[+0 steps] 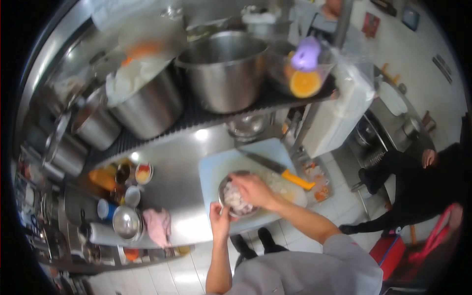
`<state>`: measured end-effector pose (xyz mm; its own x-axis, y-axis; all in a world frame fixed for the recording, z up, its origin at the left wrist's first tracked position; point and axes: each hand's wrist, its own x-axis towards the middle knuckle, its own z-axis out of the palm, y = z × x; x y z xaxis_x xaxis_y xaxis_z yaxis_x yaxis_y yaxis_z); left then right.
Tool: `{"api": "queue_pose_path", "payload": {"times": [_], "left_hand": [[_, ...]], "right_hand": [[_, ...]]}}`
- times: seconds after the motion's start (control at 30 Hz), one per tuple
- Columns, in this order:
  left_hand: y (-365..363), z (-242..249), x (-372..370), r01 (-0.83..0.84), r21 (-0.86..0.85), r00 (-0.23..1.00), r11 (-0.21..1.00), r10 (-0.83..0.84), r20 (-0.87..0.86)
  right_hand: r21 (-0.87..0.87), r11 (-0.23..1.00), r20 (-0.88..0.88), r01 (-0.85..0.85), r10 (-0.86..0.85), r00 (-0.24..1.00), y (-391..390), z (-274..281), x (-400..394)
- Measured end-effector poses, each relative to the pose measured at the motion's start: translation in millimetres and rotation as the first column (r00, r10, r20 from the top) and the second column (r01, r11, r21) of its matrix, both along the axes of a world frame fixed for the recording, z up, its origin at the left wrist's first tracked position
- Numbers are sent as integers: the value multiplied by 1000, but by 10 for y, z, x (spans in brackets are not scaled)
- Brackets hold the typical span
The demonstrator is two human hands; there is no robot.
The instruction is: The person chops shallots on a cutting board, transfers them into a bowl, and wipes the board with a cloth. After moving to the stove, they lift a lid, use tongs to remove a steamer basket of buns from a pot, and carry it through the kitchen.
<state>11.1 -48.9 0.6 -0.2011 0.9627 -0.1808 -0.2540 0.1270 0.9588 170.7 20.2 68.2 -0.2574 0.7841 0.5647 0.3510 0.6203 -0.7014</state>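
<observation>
A metal bowl point(239, 211) with pale chopped pieces point(233, 195) in it is over the white cutting board point(211, 172). My left hand point(220, 218) grips the bowl's near left rim, thumb and fingers closed on it. At the bowl's upper right, my right hand point(251, 190) reaches over the rim with its fingers bent down at the pieces; whether it holds any is hidden. Beyond the hands, a large knife with a yellow handle point(298, 180) lies across the board. More pale bits point(278, 186) lie on the board beside my right hand.
Steel pots point(223, 73) and an orange half point(305, 83) stand on the shelf above the counter point(172, 182). Small bowls point(127, 222) and a pink cloth point(157, 226) are at the left. A tray of scraps point(315, 179) is right of the board. Another person point(423, 182) is at the far right.
</observation>
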Motion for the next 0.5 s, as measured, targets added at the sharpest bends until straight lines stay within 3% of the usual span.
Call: {"api": "queue_pose_path", "payload": {"times": [0.07,0.13,0.27,0.33,0.4,0.5], "left_hand": [[-28,52,-47,14,-18,1000,1000,-14,-12],[-34,92,-56,-1,-14,1000,1000,1,14],[-3,31,-129,-4,-10,1000,1000,4,5],[15,76,-161,-12,17,1000,1000,12,-5],[-12,101,-174,-15,3,1000,1000,15,27],[30,71,-189,-14,7,999,1000,14,41]], "right_hand": [[83,996,64,17,-22,998,27,166,34],[60,996,-130,59,-50,990,-133,546,53],[98,995,-65,-1,7,998,-88,107,26],[141,989,76,-44,33,997,-38,96,23],[166,986,32,22,-28,999,-108,176,32],[61,995,-119,82,-75,990,-126,174,-1]]}}
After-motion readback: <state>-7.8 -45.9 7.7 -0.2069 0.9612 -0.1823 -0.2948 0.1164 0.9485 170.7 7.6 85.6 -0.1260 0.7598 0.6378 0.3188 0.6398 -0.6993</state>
